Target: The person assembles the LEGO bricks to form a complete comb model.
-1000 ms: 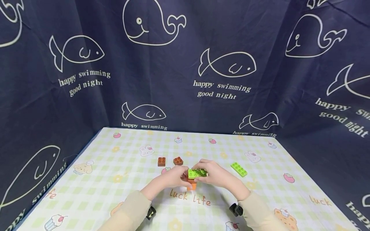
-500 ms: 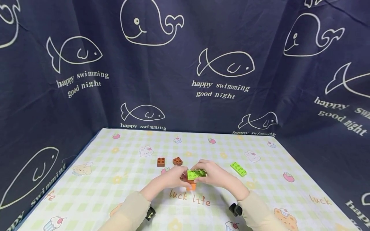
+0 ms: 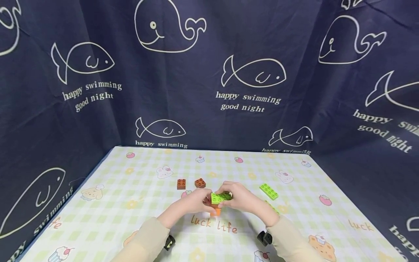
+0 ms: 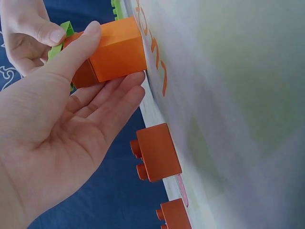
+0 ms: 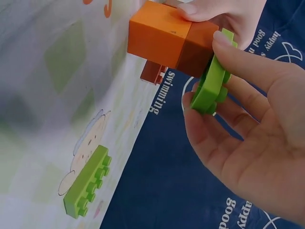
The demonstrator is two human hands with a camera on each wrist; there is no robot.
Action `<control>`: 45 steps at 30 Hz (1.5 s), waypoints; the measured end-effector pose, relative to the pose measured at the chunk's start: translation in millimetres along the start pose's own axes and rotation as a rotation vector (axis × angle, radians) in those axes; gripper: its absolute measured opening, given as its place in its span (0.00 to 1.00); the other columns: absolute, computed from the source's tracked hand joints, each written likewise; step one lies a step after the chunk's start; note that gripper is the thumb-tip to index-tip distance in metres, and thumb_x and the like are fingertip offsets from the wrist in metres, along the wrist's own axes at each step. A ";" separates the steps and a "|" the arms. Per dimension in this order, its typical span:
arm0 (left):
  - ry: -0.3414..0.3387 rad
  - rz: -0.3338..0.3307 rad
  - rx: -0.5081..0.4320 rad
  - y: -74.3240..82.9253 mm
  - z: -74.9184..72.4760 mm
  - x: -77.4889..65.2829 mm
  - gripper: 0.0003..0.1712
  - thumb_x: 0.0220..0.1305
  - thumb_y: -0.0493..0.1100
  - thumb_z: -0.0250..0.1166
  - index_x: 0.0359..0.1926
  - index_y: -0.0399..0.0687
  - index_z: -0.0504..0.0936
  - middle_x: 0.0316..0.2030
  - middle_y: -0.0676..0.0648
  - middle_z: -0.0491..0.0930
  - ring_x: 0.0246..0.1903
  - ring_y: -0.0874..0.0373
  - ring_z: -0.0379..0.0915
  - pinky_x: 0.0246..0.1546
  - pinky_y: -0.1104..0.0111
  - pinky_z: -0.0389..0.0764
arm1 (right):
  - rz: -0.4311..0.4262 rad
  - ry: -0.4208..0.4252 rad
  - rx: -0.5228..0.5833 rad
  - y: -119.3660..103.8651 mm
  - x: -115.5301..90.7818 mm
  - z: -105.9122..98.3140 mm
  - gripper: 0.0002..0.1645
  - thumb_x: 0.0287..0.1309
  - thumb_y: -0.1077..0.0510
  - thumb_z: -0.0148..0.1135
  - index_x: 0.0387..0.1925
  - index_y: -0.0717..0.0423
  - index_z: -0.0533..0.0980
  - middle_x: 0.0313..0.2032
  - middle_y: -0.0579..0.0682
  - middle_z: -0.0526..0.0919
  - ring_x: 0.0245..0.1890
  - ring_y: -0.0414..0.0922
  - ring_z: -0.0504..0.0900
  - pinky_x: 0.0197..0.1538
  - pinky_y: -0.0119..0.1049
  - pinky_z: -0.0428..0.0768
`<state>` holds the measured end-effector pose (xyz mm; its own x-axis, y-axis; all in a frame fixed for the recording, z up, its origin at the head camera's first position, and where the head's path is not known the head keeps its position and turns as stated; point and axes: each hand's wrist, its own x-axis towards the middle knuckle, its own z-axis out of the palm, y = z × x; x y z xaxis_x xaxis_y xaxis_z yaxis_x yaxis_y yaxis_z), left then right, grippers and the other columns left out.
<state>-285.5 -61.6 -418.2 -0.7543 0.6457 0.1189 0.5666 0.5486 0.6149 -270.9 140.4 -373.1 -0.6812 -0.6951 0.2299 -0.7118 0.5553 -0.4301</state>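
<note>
You have three pieces stacked: an orange block (image 5: 155, 36) at the bottom, a brown block (image 5: 196, 50) on it, and a green plate (image 5: 212, 86) over that. Whether the plate is fully seated can't be told. Your left hand (image 4: 62, 129) grips the orange block and brown block between thumb and fingers; your right hand (image 5: 276, 138) pinches the green plate. Unjoined on the tabletop (image 3: 108, 218) are a left brown brick (image 3: 181, 184) and a right brown brick (image 3: 200, 183), beyond and left of the orange block; right of it lie a far green brick (image 3: 269, 191) and a near green brick (image 3: 273, 207), partly hidden. The orange block looks plain-sided; the green plate is thin, studded and overhangs the brown block.
</note>
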 end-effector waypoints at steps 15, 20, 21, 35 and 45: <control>0.002 -0.001 -0.027 0.2 0.4 0.6 0.17 0.50 0.46 0.73 0.33 0.44 0.75 0.29 0.50 0.79 0.29 0.65 0.74 0.31 0.78 0.76 | 0.039 -0.003 0.054 -1.4 3.2 -0.1 0.16 0.41 0.60 0.74 0.35 0.58 0.81 0.31 0.46 0.78 0.30 0.37 0.73 0.38 0.29 0.76; 0.004 0.006 -0.024 0.3 1.0 1.6 0.17 0.49 0.47 0.73 0.33 0.43 0.76 0.29 0.50 0.79 0.28 0.66 0.73 0.31 0.78 0.76 | 0.050 0.006 0.053 -0.4 2.3 0.8 0.15 0.41 0.60 0.74 0.35 0.58 0.81 0.30 0.46 0.78 0.30 0.37 0.72 0.37 0.29 0.76; 0.004 0.010 -0.020 0.3 1.0 1.8 0.17 0.49 0.47 0.73 0.33 0.43 0.76 0.28 0.50 0.79 0.27 0.66 0.73 0.30 0.78 0.76 | 0.053 0.011 0.055 -0.1 2.2 1.0 0.15 0.41 0.60 0.74 0.34 0.58 0.80 0.30 0.46 0.77 0.30 0.37 0.72 0.37 0.29 0.76; 0.009 0.024 -0.001 0.2 -0.1 0.6 0.16 0.48 0.46 0.74 0.29 0.43 0.75 0.25 0.50 0.79 0.25 0.67 0.72 0.28 0.79 0.75 | 0.110 0.064 0.117 4.0 -2.4 11.7 0.19 0.43 0.58 0.73 0.40 0.56 0.80 0.35 0.44 0.78 0.37 0.40 0.76 0.43 0.32 0.76; 0.019 0.041 0.013 -0.3 0.6 0.9 0.17 0.47 0.46 0.74 0.28 0.44 0.75 0.24 0.51 0.78 0.23 0.69 0.71 0.27 0.79 0.75 | 0.155 0.111 0.122 2.9 -5.1 19.2 0.22 0.45 0.53 0.72 0.43 0.55 0.79 0.41 0.47 0.82 0.45 0.47 0.79 0.51 0.44 0.77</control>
<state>-286.2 -60.8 -418.7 -0.7367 0.6575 0.1583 0.6010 0.5292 0.5990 -266.2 136.8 -392.2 -0.8004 -0.5475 0.2441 -0.5755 0.5877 -0.5687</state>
